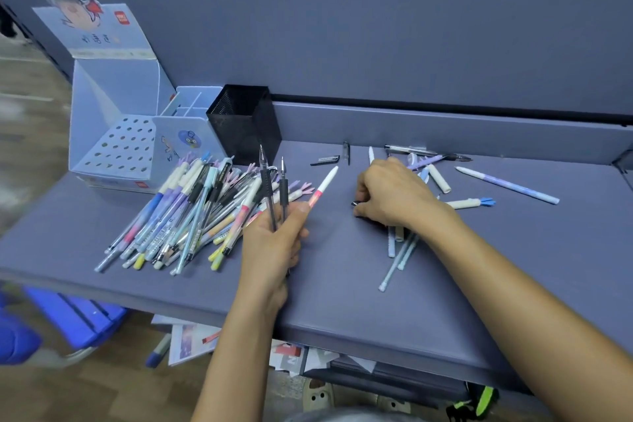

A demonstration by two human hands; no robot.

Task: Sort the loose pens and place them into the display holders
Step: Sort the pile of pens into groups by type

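Left hand is wrapped around three pens, tips up: two clear plastic pens with black grips standing nearly straight, plus a pink-and-white capped pen fanned out toward the right hand. Right hand sits knuckles-up on the blue-grey desk top, fingers curled down and pinching a small black piece. Can't tell if that's a cap or a pen end. A few pale blue slim pens poke out from under its wrist. Just left of the left hand is the big heap of mixed pastel pens. Beyond that hand stands a black mesh square pen cup, and left of the cup is a light blue cardboard display box with a holed panel. Beyond the right hand lie loose clear caps. Off to its right, well apart, is a lavender pen with a white cap.
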